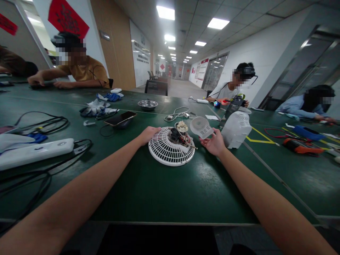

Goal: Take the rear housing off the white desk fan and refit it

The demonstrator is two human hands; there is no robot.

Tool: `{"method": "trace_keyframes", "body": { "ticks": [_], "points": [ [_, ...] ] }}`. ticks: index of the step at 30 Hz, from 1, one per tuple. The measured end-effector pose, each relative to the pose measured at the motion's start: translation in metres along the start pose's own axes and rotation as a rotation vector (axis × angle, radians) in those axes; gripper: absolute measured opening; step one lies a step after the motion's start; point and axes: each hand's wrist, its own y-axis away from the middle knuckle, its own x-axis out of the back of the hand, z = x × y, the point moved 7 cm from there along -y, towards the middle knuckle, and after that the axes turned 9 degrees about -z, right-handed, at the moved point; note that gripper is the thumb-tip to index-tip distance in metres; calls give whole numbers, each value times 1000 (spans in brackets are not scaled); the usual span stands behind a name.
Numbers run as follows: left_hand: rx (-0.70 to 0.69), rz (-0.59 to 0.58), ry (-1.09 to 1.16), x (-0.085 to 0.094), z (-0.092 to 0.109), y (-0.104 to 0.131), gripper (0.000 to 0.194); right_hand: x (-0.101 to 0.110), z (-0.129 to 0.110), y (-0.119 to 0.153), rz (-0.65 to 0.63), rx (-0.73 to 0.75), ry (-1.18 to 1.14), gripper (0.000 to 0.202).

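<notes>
At the left side of the green table (pixel 159 194), a white power strip (pixel 37 153) is cut off by the view's border, and black cables (pixel 57 163) run from it toward the near edge. Further back lies a smartphone (pixel 120 119); the dark object below it is hard to make out.

The left hand (pixel 149 136) is at the left rim of a white fan grille (pixel 170 159), which lies flat, well in from the near edge. Its fingers are slightly bent and close together; the thumb is unclear, so I cannot tell if they grip. On the grille sits an opened motor assembly (pixel 176 136) with wires, too small to be read in detail.

The right hand (pixel 214 143) pinches a translucent plastic cover (pixel 201 128), tilted, between thumb and half-curled fingers, partly hidden. Just beside stands a white plastic housing (pixel 236 130), hiding part of the table behind. Toward the right edge lies an orange multimeter (pixel 302 146).
</notes>
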Motion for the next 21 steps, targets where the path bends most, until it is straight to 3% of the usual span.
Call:
{"method": "trace_keyframes", "body": {
  "ticks": [3, 7, 12, 16, 19, 21],
  "points": [
    [-3, 2, -24, -1, 2, 3, 45, -15, 5, 8, -109, -84, -156, 37],
    [6, 2, -31, -3, 6, 6, 47, -37, 2, 14, -180, 54, -88, 38],
    [-2, 23, -44, -5, 10, 10, 45, -67, -11, 31, -279, 444, 339, 71],
    [-18, 51, -192, -5, 17, 14, 42, -87, -16, 51, -373, 606, 768, 92],
    [-153, 202, -436, 0, 39, 24, 31, -92, -21, 61, -379, 694, 962, 91],
    [-296, 238, -530, -7, 58, 34, 36, -93, -22, 64, -383, 724, 1007, 89]
  ]
}}
